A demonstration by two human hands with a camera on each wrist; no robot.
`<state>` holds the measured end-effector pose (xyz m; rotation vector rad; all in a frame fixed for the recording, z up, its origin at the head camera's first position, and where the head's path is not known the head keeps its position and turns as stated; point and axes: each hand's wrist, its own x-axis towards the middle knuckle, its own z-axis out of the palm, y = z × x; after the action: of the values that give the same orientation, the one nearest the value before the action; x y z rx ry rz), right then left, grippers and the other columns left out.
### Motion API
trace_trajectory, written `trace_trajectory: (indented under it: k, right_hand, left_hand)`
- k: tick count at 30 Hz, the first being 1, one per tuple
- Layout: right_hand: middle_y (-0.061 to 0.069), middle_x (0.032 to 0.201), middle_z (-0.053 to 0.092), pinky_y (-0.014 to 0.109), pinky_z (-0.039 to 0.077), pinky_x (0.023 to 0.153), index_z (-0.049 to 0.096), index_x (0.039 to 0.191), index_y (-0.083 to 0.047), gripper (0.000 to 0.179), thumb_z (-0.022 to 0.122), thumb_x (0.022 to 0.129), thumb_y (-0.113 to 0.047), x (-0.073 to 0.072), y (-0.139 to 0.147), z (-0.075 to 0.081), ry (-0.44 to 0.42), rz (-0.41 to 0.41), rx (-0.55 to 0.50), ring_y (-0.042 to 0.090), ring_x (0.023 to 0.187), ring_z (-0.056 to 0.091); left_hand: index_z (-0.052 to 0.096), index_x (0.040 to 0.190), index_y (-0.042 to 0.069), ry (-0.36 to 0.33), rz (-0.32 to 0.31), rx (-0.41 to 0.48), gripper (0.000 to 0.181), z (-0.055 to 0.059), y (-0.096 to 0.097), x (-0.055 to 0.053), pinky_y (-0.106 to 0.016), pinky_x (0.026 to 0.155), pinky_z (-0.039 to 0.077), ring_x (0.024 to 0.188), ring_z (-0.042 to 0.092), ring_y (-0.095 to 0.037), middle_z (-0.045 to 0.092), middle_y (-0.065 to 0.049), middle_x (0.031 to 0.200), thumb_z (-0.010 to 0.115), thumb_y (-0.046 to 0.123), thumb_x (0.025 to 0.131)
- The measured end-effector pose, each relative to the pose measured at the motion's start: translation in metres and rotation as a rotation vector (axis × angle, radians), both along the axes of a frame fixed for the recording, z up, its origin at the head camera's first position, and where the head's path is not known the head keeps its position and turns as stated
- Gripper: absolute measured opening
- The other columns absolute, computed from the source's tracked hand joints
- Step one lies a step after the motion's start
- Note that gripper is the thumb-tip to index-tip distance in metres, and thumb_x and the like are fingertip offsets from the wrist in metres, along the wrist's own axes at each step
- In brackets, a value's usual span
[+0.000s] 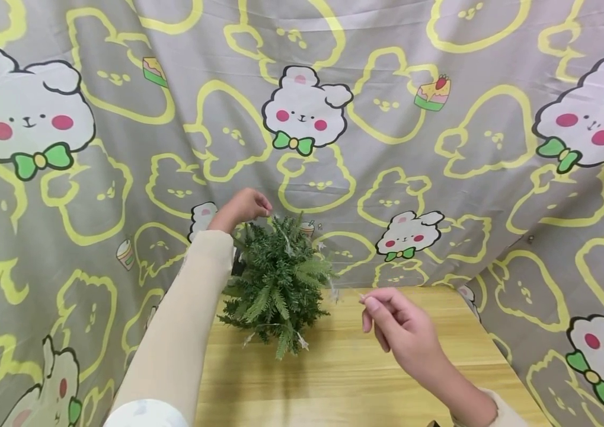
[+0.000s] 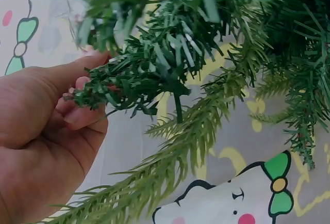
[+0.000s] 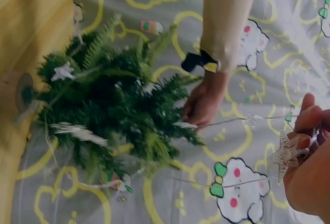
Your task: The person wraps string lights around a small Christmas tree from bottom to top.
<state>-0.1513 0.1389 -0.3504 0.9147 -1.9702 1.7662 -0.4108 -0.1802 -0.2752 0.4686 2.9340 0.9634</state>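
A small artificial Christmas tree (image 1: 280, 284) stands on the wooden table, hung with a clear string of star lights (image 3: 63, 72). At the treetop my left hand (image 1: 243, 209) pinches the light string between thumb and fingers; in the left wrist view green twigs (image 2: 165, 64) partly cover those fingertips. Out to the right of the tree, my right hand (image 1: 405, 329) holds another stretch of the string, apart from the branches. A clear plastic star (image 3: 285, 156) shows at its fingers in the right wrist view. Thin wire (image 3: 232, 121) spans between the two hands.
The tree's round wooden base (image 3: 11, 92) rests on the light wood table (image 1: 430, 350). Grey curtains (image 1: 387, 154) printed with cartoon bears hang behind and at both sides. A small dark object (image 1: 432, 423) shows at the bottom edge.
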Motion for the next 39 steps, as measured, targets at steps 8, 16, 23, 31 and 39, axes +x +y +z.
trace_trajectory:
  k: [8, 16, 23, 31, 39]
  right_hand:
    - [0.004, 0.077, 0.064, 0.033, 0.037, 0.038, 0.061, 0.111, -0.004, 0.014, 0.049, 0.106, -0.004, -0.002, -0.010, -0.004, -0.141, -0.031, 0.057, 0.019, 0.043, 0.042]
    - [0.002, 0.076, 0.063, 0.032, 0.038, 0.039, 0.060, 0.111, -0.003, 0.013, 0.047, 0.107, -0.006, -0.002, -0.012, -0.002, -0.149, -0.033, 0.033, 0.019, 0.044, 0.042]
    - [0.002, 0.076, 0.063, 0.033, 0.036, 0.038, 0.060, 0.111, -0.002, 0.014, 0.047, 0.106, -0.002, -0.002, -0.015, -0.004, -0.138, 0.004, -0.013, 0.019, 0.044, 0.041]
    - [0.003, 0.075, 0.063, 0.033, 0.035, 0.037, 0.060, 0.110, 0.001, 0.014, 0.046, 0.106, -0.002, 0.000, -0.020, -0.008, -0.143, 0.012, -0.048, 0.018, 0.043, 0.042]
    - [0.003, 0.069, 0.060, 0.030, 0.049, 0.051, 0.065, 0.102, -0.005, 0.011, 0.057, 0.104, -0.013, 0.002, -0.024, -0.004, -0.231, -0.076, 0.059, 0.018, 0.055, 0.055]
  left_hand:
    - [0.073, 0.114, 0.000, 0.055, -0.022, -0.219, 0.023, 0.008, 0.007, 0.011, -0.041, 0.090, 0.053, 0.101, 0.064, -0.029, 0.070, -0.016, 0.118, 0.061, -0.002, 0.094]
    - [0.071, 0.117, 0.007, 0.203, -0.009, -0.166, 0.021, 0.015, 0.021, 0.079, -0.040, 0.091, 0.056, 0.100, 0.068, -0.026, 0.072, -0.011, 0.115, 0.065, 0.007, 0.097]
    - [0.069, 0.128, 0.013, 0.287, -0.098, -0.009, 0.031, -0.019, 0.030, 0.147, -0.035, 0.084, 0.059, 0.095, 0.069, -0.019, 0.072, -0.006, 0.121, 0.068, 0.015, 0.097]
    - [0.072, 0.125, 0.017, 0.351, -0.136, -0.029, 0.029, -0.062, 0.045, 0.166, -0.024, 0.068, 0.052, 0.076, 0.059, -0.006, 0.072, 0.002, 0.103, 0.069, 0.014, 0.096]
    - [0.076, 0.110, 0.007, 0.673, -0.044, 0.043, 0.017, -0.078, 0.031, 0.152, -0.029, 0.082, 0.059, 0.091, 0.070, -0.017, 0.075, -0.003, 0.102, 0.070, 0.009, 0.095]
